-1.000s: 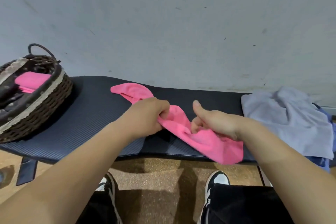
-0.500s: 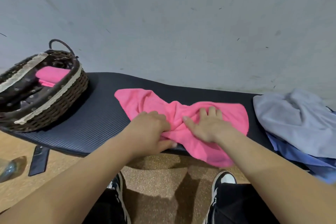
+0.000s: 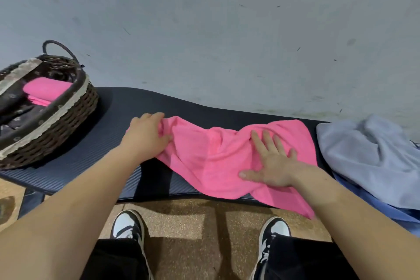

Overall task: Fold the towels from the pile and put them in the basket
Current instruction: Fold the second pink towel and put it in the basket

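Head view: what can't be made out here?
- Basket: left part cut off by the frame edge; its wall hides most of the pink towel inside.
- Pile: right side cut off; count unclear.
- Towel under the left hand and right hand: hidden by them; grip unclear.

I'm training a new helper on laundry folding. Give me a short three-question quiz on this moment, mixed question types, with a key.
1. True or false: the pink towel on the dark mat is already neatly folded.
2. Which hand lies flat, fingers spread, on that towel?
A. left hand
B. right hand
3. Fill in: the wicker basket already holds a folded ____ towel.

Key
1. False: it lies crumpled, one corner hanging over the mat's front edge.
2. B
3. pink
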The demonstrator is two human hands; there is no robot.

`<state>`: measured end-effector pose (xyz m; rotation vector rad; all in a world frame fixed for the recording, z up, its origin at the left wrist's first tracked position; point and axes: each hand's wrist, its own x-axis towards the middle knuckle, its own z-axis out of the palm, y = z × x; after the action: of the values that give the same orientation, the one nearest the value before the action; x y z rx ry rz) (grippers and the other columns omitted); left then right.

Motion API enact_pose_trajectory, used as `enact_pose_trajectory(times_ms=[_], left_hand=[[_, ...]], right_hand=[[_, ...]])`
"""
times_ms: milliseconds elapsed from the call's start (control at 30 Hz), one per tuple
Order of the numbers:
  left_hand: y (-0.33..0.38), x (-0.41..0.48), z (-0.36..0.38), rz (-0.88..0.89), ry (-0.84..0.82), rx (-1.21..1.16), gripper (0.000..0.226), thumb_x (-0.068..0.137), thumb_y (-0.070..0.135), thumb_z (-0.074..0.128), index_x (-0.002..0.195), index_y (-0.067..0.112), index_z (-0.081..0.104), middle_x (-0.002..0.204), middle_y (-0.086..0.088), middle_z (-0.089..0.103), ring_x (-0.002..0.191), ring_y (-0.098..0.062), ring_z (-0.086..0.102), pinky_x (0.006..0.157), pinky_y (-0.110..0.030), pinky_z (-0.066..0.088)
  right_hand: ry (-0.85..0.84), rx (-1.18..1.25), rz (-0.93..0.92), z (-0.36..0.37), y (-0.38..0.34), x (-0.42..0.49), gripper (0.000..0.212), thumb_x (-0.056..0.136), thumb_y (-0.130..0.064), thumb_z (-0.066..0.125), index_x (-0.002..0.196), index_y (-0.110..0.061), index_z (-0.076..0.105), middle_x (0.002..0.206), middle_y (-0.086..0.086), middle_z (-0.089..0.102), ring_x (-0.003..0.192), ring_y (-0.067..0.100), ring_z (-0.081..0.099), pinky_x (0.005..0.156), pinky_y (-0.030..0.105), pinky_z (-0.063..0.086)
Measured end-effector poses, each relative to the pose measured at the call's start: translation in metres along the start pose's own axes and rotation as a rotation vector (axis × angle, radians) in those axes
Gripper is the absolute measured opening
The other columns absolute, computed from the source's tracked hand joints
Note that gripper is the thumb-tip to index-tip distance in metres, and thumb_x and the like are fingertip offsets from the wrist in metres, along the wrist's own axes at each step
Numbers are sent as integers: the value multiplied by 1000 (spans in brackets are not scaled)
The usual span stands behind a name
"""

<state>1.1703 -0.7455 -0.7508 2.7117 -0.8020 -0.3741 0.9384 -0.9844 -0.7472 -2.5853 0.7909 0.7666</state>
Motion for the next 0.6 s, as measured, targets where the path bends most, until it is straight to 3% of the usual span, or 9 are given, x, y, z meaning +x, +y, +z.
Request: enact_pose_trajectory(times_ms=[67,167,267,333,367,467,500,533,600], left_hand=[[0,-1,-5,-14,-43,-63,56,85,36,79,135,19,61,119,-7,67,113,-33,62,90,-40,50],[0,-12,-19,-23,-104,-87,23,78,37,84,81,20,69,76,3,65,77,-23,63,59,-30,42],[0,-29,-42,16,195,-346,16,80,23,77,76,23,61,74,3,65,70,-13,65,53,-27,44],[-3,-42,-54,85,348,-407,24,78,17,79,76,21,55,72,2,63,65,-14,59,54,-28,45],[-10,-45,-57,114,293,-336,30,75,23,84,75,21,54,70,3,62,66,-18,58,57,-32,45],[-35,-54,-56,9,-187,80,48,56,55,91,77,25,60,74,10,66,74,-14,62,69,-34,49],[-42,-55,-54,-40,-292,93,49,55,59,92,80,27,64,78,11,68,76,-11,64,71,-33,52],[-45,-55,-54,-78,-319,34,48,56,61,92,81,27,67,81,12,70,78,-8,65,73,-32,54],[-46,-49,-52,-106,-187,-117,42,68,63,86,79,26,71,78,11,71,77,-9,67,71,-30,55]], right_hand=[[-61,-27,60,-8,11,-4,135,79,-76,68,153,-35,-37,164,2,-39,155,32,-26,122,70,2],[-128,-83,135,-21,20,-7,143,77,-68,77,154,-29,-37,167,12,-32,155,42,-21,125,63,8],[-102,-59,127,-34,10,-6,147,74,-67,80,156,-26,-34,168,14,-29,156,43,-18,127,59,8],[-54,11,102,-37,-5,-3,143,72,-74,76,158,-32,-30,167,9,-32,156,39,-21,126,61,7],[-14,37,77,-37,-13,-2,136,74,-78,72,159,-35,-26,167,5,-32,156,36,-22,125,63,7],[145,78,-64,-34,-39,8,107,89,-75,56,165,-33,-8,172,2,-18,159,28,-16,127,59,5],[209,102,-122,-31,-45,15,97,94,-69,53,166,-30,1,174,5,-9,160,27,-10,128,55,6],[268,130,-176,-28,-52,22,88,98,-62,52,166,-26,10,174,8,1,160,26,-4,129,51,8],[330,183,-249,-21,-64,36,77,101,-53,50,164,-21,21,172,11,15,160,26,7,129,46,13]])
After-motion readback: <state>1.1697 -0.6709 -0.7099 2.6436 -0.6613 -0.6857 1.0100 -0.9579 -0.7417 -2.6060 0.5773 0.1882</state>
